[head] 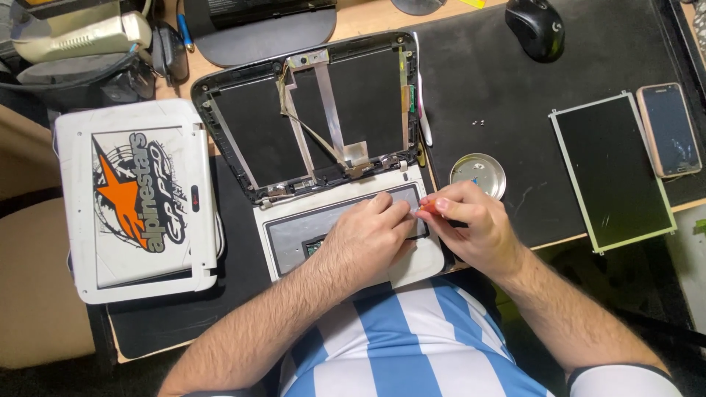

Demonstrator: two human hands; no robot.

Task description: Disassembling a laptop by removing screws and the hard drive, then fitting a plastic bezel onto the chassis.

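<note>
Fingers (403, 213) pinching orange tool (430, 207), over dismantled laptop (294, 228)

A wooden desk (382, 18) carries a black mat (573, 66): opened laptop (331, 147) centre, white lid cover (140, 198) left, mouse (535, 28) far right, screen panel (612, 170), phone (668, 129), round tin (478, 173).

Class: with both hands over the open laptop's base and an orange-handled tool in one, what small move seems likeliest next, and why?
Probably pressing the orange-handled tool down at the laptop base: the right hand pinches it there, and the left hand steadies beside it.
</note>
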